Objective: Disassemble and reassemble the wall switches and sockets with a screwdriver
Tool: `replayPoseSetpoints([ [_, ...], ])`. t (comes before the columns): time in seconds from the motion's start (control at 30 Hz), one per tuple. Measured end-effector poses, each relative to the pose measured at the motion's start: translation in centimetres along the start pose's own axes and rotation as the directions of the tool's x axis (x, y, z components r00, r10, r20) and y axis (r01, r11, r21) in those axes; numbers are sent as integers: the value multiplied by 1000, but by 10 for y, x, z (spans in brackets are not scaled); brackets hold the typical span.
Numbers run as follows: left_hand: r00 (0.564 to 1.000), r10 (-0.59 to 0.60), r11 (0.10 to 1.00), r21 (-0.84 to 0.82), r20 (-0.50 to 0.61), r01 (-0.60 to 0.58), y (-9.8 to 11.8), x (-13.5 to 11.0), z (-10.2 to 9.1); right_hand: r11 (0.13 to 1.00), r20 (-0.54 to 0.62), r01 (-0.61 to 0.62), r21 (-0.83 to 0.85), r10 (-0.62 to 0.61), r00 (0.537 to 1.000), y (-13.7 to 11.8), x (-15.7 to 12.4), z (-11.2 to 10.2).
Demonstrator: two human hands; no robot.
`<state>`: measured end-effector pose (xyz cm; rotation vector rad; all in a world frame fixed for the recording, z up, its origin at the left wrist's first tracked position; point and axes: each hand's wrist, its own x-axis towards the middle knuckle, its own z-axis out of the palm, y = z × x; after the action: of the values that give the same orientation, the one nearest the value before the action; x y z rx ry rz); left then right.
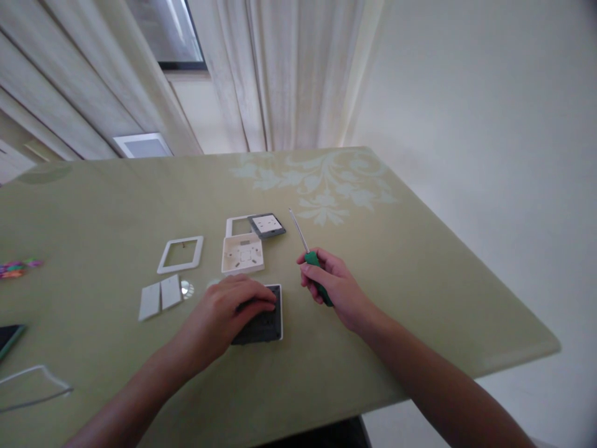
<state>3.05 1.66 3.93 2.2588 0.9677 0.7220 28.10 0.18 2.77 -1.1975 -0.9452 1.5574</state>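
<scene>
My right hand (329, 283) is wrapped round the green handle of a screwdriver (303, 235). Its metal tip points up and away, touching nothing. My left hand (237, 302) reaches over a dark grey switch module (261, 328) in a white housing near the table's front. Thumb and fingers come together at the module's right side; anything small between them is hidden. Just beyond lies an open white back box (243, 255). Behind that, a second grey module with a white face (268, 224) leans partly over a white frame (229, 228).
Left of the box are another white frame (163, 261) and two white switch covers (161, 296). A white cable (46, 372), a dark flat object (8, 338) and small colourful pieces (18, 267) lie at the far left. The table's right edge slants alongside a wall.
</scene>
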Motion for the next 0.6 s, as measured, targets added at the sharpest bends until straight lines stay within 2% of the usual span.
replayPoseSetpoints([
  [0.23, 986, 165, 984, 73, -19, -163, -5, 1, 2, 1000, -2, 6, -2, -6, 1000, 0, 2, 0],
  [0.6, 970, 240, 954, 180, 31, -242, -4, -5, 2, 1000, -5, 2, 3, -2, 1000, 0, 0, 0],
])
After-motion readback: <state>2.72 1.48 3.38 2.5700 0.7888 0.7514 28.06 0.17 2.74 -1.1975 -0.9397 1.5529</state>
